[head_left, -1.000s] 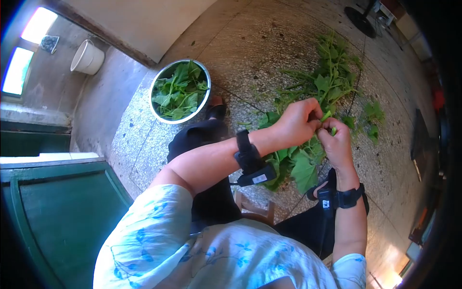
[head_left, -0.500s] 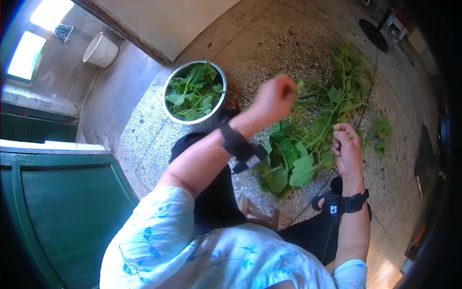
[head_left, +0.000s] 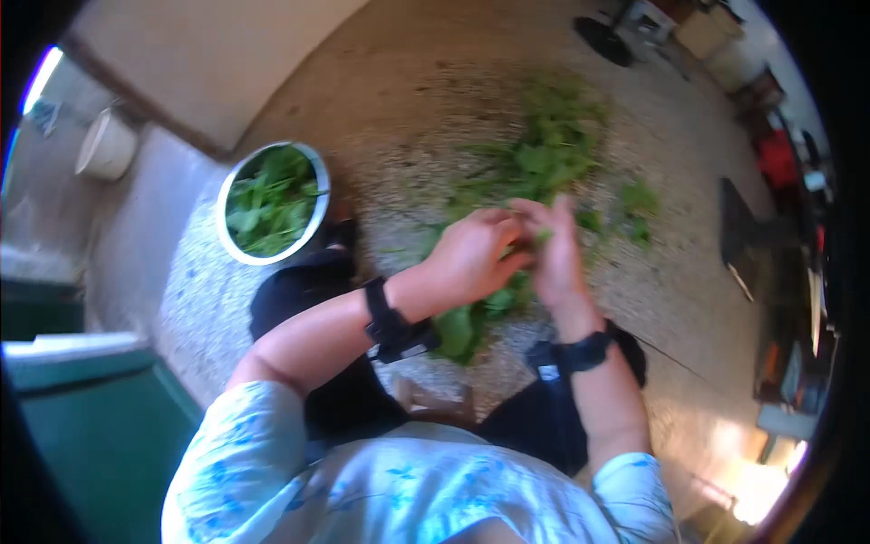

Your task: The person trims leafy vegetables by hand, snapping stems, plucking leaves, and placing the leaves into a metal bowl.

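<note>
My left hand (head_left: 467,258) and my right hand (head_left: 557,258) meet above the floor in front of my knees. The left one is closed, its curled fingers touching the right. Between them shows a small bit of green stem (head_left: 543,237), blurred and mostly covered by fingers. The fingers of the right hand point upward around it. Beneath and beyond the hands lies a heap of leafy green vines (head_left: 557,136), its near leaves (head_left: 460,331) partly hidden by my hands. To the left stands a round metal basin (head_left: 323,195) filled with picked green leaves (head_left: 270,204).
A small clump of leaves (head_left: 639,210) lies right of the heap. A white bucket (head_left: 107,145) stands by the far left wall, and a green cabinet (head_left: 109,444) is near left. A wooden stool (head_left: 435,399) shows between my legs. A black round base (head_left: 603,41) sits far back.
My hands, apart before, have come together, the left moving down towards the right. The view has turned to the right, so the basin and heap appear further left.
</note>
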`<action>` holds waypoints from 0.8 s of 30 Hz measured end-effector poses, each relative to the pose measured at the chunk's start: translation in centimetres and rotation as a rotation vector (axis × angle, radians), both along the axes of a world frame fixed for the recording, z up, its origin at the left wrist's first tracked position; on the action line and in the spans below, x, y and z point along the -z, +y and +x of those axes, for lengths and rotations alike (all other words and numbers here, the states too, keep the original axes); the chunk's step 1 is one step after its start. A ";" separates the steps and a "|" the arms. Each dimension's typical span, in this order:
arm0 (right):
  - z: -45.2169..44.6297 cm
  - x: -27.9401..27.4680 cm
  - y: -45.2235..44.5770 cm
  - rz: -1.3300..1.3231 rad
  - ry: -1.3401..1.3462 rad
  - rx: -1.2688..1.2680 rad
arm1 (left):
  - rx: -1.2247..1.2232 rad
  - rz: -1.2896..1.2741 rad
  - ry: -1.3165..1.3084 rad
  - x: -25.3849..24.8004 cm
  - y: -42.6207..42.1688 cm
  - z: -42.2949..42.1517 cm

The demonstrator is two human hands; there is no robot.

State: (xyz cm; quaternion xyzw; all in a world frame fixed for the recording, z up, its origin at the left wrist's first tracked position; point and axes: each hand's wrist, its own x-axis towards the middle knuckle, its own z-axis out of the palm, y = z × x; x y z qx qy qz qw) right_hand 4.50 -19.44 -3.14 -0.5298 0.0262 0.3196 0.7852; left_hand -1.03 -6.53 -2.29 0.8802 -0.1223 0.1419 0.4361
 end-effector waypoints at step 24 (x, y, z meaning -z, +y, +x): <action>1.2 -2.0 -5.9 -0.019 -0.044 -0.043 | 0.103 0.272 -0.348 -0.8 -0.8 4.0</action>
